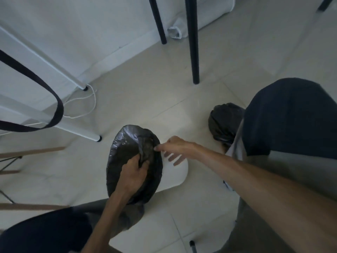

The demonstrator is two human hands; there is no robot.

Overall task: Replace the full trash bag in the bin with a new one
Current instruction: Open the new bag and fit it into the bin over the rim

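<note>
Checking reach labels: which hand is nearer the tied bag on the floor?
Right. The right hand is at the bin's far rim, closer to the tied bag; the left hand is inside the liner, farther away.

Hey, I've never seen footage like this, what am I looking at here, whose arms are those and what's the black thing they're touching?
This is one picture from a camera worn on a person's head, looking down at a tiled floor. No machine: those are the person's own bare hands. The left hand reaches into a crinkly black plastic trash bag stretched over a white bin and grips a fold of it. The right hand pinches the bag at the bin's rim, other fingers spread. A second, tied-looking black bag sits on the floor behind, likely the full one. Black chair legs stand nearby.
</note>
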